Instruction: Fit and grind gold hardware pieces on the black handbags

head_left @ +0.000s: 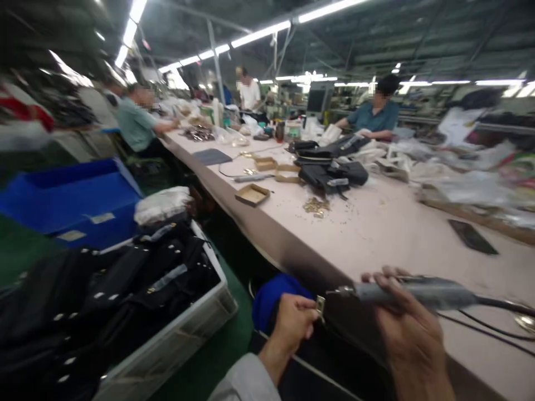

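Note:
My left hand [293, 324] pinches a small gold-coloured metal plate [320, 304] that shows an opening in its middle. An electric screwdriver [422, 292], grey with a dark cable, lies in the grip of my right hand [412, 337] above the table's front edge. Its bit points left, at the height of the metal plate and a short gap away from it. Black fabric and a blue piece of cloth [278, 298] are below and behind my left hand.
On the pink-topped table [388, 234] are a pile of gold metal parts [316, 207], a small open box [252, 195], black bags [334, 174] and a phone-like dark slab [472, 236]. A grey crate [209, 312] of black bags stands left. Co-workers sit and stand farther back.

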`<state>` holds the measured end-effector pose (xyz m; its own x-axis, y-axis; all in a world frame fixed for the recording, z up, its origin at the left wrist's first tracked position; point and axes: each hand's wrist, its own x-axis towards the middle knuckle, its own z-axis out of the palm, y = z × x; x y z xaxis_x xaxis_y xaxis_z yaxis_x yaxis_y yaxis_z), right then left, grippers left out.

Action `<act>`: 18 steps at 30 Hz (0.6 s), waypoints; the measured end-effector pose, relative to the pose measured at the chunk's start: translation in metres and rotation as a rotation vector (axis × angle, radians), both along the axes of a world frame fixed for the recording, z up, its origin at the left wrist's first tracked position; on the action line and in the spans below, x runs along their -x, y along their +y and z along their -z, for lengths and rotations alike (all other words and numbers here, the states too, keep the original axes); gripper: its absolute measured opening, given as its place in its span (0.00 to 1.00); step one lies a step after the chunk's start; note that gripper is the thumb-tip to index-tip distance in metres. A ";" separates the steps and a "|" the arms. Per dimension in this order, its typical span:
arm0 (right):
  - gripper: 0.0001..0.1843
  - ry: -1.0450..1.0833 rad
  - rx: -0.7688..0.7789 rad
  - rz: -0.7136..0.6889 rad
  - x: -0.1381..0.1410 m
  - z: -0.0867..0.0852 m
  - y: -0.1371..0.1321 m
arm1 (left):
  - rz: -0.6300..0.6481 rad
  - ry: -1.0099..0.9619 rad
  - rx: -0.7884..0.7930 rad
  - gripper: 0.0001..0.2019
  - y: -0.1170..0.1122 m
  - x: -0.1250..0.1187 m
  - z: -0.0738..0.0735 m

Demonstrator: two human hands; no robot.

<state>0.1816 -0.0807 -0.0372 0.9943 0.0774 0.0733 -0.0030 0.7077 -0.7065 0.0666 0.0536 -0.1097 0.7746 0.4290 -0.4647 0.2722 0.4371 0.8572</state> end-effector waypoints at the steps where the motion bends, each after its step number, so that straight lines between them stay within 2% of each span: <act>1: 0.19 0.018 0.018 0.004 0.008 0.000 -0.017 | 0.042 -0.035 0.018 0.11 -0.009 -0.003 0.005; 3: 0.21 0.040 0.016 -0.031 0.021 0.003 -0.031 | 0.072 -0.106 0.033 0.12 -0.013 -0.004 0.010; 7: 0.18 0.039 -0.009 -0.117 0.033 0.014 -0.023 | 0.076 -0.152 0.009 0.14 -0.001 0.001 0.010; 11: 0.15 0.020 0.006 -0.154 0.033 0.020 -0.020 | 0.051 -0.105 -0.062 0.13 0.002 -0.001 0.008; 18: 0.13 -0.006 0.038 -0.156 0.030 0.027 -0.023 | 0.036 -0.059 -0.066 0.08 -0.002 -0.004 0.013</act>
<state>0.1515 -0.1033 -0.0645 0.9694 0.2341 0.0733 -0.1068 0.6717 -0.7331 0.0704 0.0520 -0.1227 0.8153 0.4282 -0.3899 0.2355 0.3700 0.8987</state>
